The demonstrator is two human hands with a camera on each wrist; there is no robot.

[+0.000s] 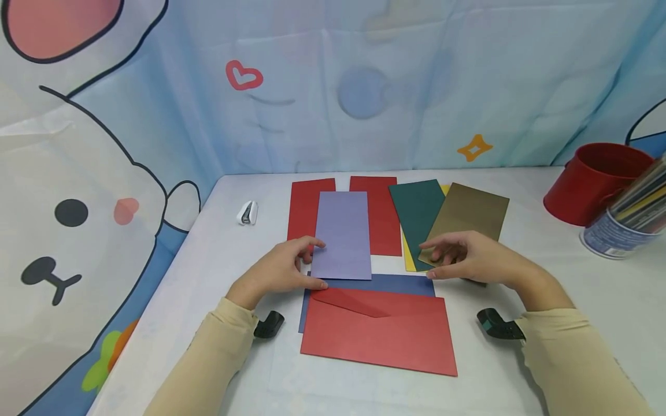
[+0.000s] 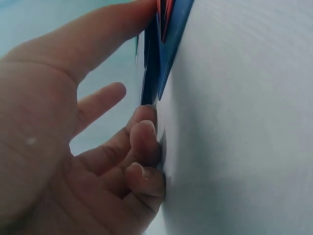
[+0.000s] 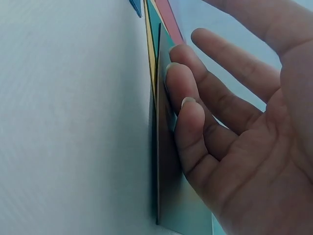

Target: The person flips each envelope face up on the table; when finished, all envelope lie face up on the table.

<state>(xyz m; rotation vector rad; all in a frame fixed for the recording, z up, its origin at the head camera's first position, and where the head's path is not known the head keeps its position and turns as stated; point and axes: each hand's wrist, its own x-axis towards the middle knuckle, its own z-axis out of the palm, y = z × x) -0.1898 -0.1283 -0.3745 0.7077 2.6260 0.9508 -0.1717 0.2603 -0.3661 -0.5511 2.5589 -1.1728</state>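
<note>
A red envelope [image 1: 380, 332] with its flap line showing lies at the front, over a blue envelope [image 1: 395, 284]. Behind them is a lavender envelope [image 1: 341, 234]. My left hand [image 1: 283, 268] is spread, its thumb at the red envelope's upper left corner and its index finger at the lavender one's left edge. In the left wrist view, its other fingers [image 2: 144, 181] rest loosely curled on the table. My right hand [image 1: 476, 260] lies relaxed over the lower part of a gold-brown envelope [image 1: 470, 208], with thumb and index finger apart; the fingertips [image 3: 188, 115] are right at its surface.
Red envelopes [image 1: 382, 216] lie behind the lavender one. A dark green envelope [image 1: 416, 211] overlaps a yellow envelope [image 1: 409, 260] beside the gold-brown one. A small white stapler [image 1: 247, 213] sits back left. A red bucket [image 1: 577, 185] and a pencil-filled tin [image 1: 619, 234] stand at right.
</note>
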